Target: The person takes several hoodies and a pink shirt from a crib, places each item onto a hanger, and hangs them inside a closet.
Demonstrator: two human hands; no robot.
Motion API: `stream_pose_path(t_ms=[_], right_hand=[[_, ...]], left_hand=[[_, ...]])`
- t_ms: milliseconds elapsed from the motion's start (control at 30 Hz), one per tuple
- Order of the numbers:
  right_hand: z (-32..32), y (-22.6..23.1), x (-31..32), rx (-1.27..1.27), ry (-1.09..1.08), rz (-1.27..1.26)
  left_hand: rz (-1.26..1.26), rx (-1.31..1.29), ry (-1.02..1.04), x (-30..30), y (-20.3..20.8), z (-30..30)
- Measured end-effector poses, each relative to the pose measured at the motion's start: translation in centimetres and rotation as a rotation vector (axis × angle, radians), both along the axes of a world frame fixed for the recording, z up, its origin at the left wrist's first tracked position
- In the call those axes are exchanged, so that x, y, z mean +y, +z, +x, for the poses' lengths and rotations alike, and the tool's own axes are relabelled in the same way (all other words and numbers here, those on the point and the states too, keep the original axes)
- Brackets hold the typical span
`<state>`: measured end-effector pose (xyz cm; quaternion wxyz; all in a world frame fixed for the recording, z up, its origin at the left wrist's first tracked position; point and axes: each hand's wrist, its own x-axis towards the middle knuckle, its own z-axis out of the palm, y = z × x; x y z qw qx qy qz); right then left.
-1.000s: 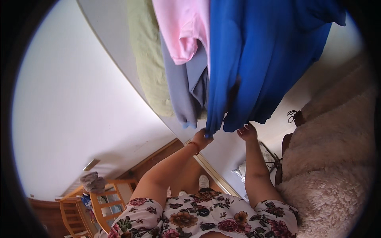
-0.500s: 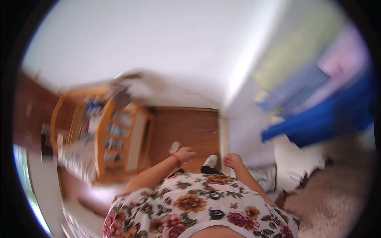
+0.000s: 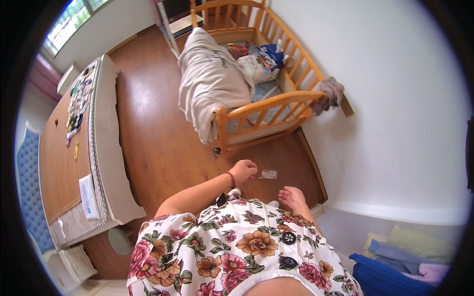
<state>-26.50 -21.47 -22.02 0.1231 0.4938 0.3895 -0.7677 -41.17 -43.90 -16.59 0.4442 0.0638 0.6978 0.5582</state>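
Note:
My left hand (image 3: 244, 171), with a red bead bracelet on its wrist, hangs in front of me over the wooden floor. Its fingers are loosely bent and I see nothing in them. Lower and to the right is my right hand (image 3: 293, 197), empty, its fingers a little apart. Neither hand touches anything. Between and beyond them a small printed card or paper (image 3: 269, 174) lies on the floor. Ahead stands an orange wooden crib (image 3: 269, 106), a beige blanket (image 3: 210, 74) draped over its left side and a white bag (image 3: 259, 66) inside.
On the left is a bed (image 3: 64, 163) with a blue tufted headboard (image 3: 29, 167), small items along its far part and a white flat packet (image 3: 89, 196). A grey cloth (image 3: 328, 94) hangs on the crib's corner beside the white wall (image 3: 395, 98). Blue fabric (image 3: 385, 271) lies lower right.
My view has swung left: crib and bed have come into fuller sight, and the coloured fabrics have slid to the lower right. Both hands stay raised before me, holding nothing visible.

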Motion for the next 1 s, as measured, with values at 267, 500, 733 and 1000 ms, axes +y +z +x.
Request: stream_pose_path(t_ms=[267,500,733,1000], right_hand=[[-12.9,9.0,-5.7,0.397,0.433,0.066],[-21.9,14.6,-4.7,0.584,0.429,-0.028],[-28.7,15.1,-2.9,0.592,0.345,-0.071],[-35.4,13.2,-3.5,0.529,0.307,-0.155]], left_hand=[[0.127,-0.076,0.433,-6.7,3.0,-0.7],[0.214,0.075,0.634,-7.0,6.8,-1.7],[0.154,0.655,0.813,-4.7,9.9,-7.1],[-0.768,1.128,0.22,-1.8,11.6,-11.8]])
